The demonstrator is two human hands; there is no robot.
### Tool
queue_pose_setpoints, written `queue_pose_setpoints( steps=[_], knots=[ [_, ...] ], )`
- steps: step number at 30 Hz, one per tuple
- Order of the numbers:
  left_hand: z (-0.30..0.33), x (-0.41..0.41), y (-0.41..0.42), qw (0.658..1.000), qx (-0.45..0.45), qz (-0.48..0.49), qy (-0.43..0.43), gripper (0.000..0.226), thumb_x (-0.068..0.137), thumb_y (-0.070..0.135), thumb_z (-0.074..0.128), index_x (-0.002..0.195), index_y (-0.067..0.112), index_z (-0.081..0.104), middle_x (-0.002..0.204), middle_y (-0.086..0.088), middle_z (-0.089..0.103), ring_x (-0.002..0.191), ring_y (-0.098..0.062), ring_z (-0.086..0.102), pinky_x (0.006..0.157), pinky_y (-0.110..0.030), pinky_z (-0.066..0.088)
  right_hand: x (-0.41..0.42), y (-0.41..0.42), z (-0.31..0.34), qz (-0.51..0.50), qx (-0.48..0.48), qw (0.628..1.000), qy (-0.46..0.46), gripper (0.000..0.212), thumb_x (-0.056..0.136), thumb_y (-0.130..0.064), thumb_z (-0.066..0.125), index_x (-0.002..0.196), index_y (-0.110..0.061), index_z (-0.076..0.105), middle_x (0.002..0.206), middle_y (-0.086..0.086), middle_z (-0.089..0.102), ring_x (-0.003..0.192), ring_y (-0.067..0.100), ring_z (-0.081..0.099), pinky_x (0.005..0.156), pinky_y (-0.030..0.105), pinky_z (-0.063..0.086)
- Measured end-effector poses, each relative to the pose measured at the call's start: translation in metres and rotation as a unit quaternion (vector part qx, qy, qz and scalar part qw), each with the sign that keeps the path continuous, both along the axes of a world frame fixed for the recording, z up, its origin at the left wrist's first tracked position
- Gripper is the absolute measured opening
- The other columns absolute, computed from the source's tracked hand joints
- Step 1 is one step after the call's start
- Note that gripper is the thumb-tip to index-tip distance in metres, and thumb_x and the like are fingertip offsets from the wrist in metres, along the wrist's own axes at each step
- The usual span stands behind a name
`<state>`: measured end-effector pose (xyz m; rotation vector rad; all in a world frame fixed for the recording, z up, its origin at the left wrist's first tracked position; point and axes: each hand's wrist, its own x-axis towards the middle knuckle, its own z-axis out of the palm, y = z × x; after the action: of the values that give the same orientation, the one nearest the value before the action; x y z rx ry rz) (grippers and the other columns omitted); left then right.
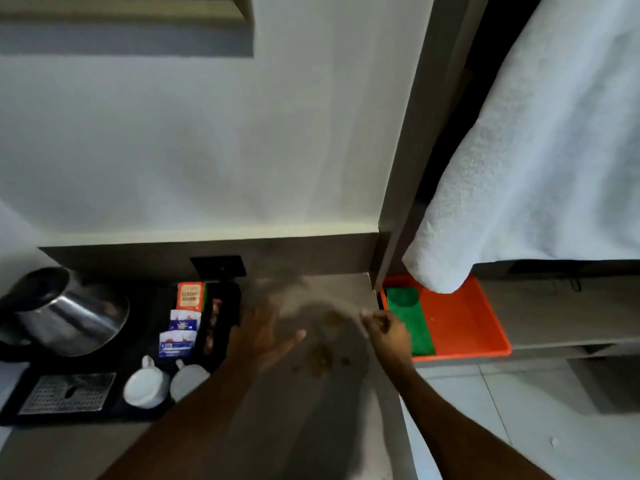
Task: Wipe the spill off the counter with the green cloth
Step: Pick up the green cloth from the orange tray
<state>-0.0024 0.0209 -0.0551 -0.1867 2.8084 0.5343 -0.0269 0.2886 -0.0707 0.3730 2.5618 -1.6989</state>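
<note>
Nothing wiped yet — brownish spill (323,353) sits between both hands; left hand (263,336) spread and empty, right hand (389,336) loosely curled, empty, beside the green cloth (408,320) in the orange tray (464,327) — next, grasp it.

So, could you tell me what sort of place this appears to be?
Probably a hotel room's tea and coffee station: a steel kettle beside sachets and two upturned white cups on a black tray, with a white towel hanging nearby.
</note>
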Motion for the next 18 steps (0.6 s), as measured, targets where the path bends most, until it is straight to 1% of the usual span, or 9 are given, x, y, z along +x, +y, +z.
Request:
queue_pose_setpoints(
  steps=[2, 4, 5, 7, 10, 11, 14, 15, 18],
  knots=[
    [-0.031, -0.003, 0.008, 0.997, -0.034, -0.032, -0.054, 0.113, 0.073, 0.096, 0.027, 0.164, 0.030, 0.017, 0.174, -0.004, 0.018, 0.158, -0.027, 0.018, 0.127, -0.048, 0.020, -0.022, 0.022, -0.024, -0.063, -0.006, 0.998, -0.027, 0.035, 0.085, -0.046, 0.070, 0.072, -0.014, 0.066, 0.074, 0.012, 0.069, 0.075, 0.025, 0.063, 0.065, 0.032, 0.043],
    [-0.051, -0.013, 0.009, 0.994, -0.066, -0.054, -0.061, 0.109, 0.076, 0.095, 0.019, 0.163, 0.031, 0.022, 0.172, -0.005, 0.023, 0.157, -0.028, 0.021, 0.128, -0.046, 0.019, -0.047, 0.043, -0.041, -0.109, 0.003, 0.992, -0.056, 0.026, 0.090, -0.018, 0.071, 0.069, -0.005, 0.063, 0.074, 0.023, 0.069, 0.074, 0.031, 0.064, 0.067, 0.037, 0.045],
    [-0.059, -0.020, 0.010, 0.993, -0.075, -0.057, -0.067, 0.098, 0.083, 0.090, 0.021, 0.163, 0.033, 0.022, 0.172, -0.004, 0.022, 0.157, -0.028, 0.021, 0.127, -0.048, 0.021, -0.059, 0.053, -0.047, -0.116, 0.026, 0.990, -0.077, 0.021, 0.089, -0.010, 0.070, 0.071, -0.001, 0.064, 0.078, 0.025, 0.070, 0.078, 0.034, 0.067, 0.069, 0.037, 0.046],
    [-0.079, -0.033, 0.008, 0.991, -0.089, -0.057, -0.086, 0.076, 0.097, 0.072, 0.035, 0.163, 0.039, 0.018, 0.174, -0.002, 0.014, 0.158, -0.031, 0.015, 0.124, -0.055, 0.026, -0.080, 0.069, -0.066, -0.112, 0.073, 0.985, -0.104, 0.008, 0.087, -0.005, 0.068, 0.080, -0.002, 0.069, 0.089, 0.023, 0.074, 0.090, 0.037, 0.069, 0.071, 0.030, 0.042],
    [-0.094, -0.042, 0.002, 0.986, -0.086, -0.058, -0.130, 0.076, 0.099, 0.067, 0.043, 0.163, 0.045, 0.008, 0.175, 0.001, -0.004, 0.159, -0.032, 0.003, 0.119, -0.065, 0.027, -0.099, 0.085, -0.085, -0.082, 0.130, 0.979, -0.136, 0.010, 0.083, -0.004, 0.069, 0.092, -0.003, 0.075, 0.100, 0.020, 0.076, 0.098, 0.034, 0.069, 0.073, 0.019, 0.038],
    [-0.097, -0.042, 0.001, 0.985, -0.095, -0.063, -0.131, 0.078, 0.097, 0.070, 0.042, 0.162, 0.047, 0.006, 0.175, 0.003, -0.008, 0.160, -0.031, 0.000, 0.119, -0.066, 0.026, -0.103, 0.089, -0.090, -0.073, 0.137, 0.976, -0.152, 0.013, 0.082, -0.004, 0.071, 0.094, -0.004, 0.075, 0.102, 0.019, 0.076, 0.101, 0.034, 0.069, 0.077, 0.020, 0.040],
    [-0.104, -0.040, -0.001, 0.983, -0.109, -0.063, -0.137, 0.079, 0.096, 0.074, 0.039, 0.161, 0.051, 0.000, 0.174, 0.006, -0.017, 0.161, -0.029, -0.006, 0.121, -0.067, 0.021, -0.110, 0.097, -0.105, -0.064, 0.140, 0.970, -0.187, 0.021, 0.081, -0.002, 0.073, 0.102, -0.001, 0.074, 0.111, 0.022, 0.074, 0.109, 0.038, 0.067, 0.094, 0.035, 0.050],
    [-0.104, -0.042, -0.001, 0.982, -0.112, -0.058, -0.140, 0.079, 0.096, 0.074, 0.038, 0.160, 0.052, -0.001, 0.174, 0.007, -0.019, 0.161, -0.028, -0.007, 0.121, -0.067, 0.020, -0.111, 0.097, -0.107, -0.069, 0.133, 0.969, -0.195, 0.023, 0.082, -0.001, 0.072, 0.104, 0.000, 0.073, 0.113, 0.023, 0.073, 0.110, 0.038, 0.067, 0.096, 0.036, 0.051],
    [-0.106, -0.044, -0.001, 0.984, -0.092, -0.050, -0.141, 0.078, 0.095, 0.075, 0.037, 0.159, 0.054, -0.001, 0.173, 0.009, -0.019, 0.161, -0.027, -0.008, 0.122, -0.068, 0.018, -0.109, 0.092, -0.114, -0.104, 0.084, 0.969, -0.207, 0.029, 0.082, 0.005, 0.071, 0.111, 0.002, 0.072, 0.114, 0.023, 0.072, 0.102, 0.030, 0.068, 0.088, 0.031, 0.051]
  ],
)
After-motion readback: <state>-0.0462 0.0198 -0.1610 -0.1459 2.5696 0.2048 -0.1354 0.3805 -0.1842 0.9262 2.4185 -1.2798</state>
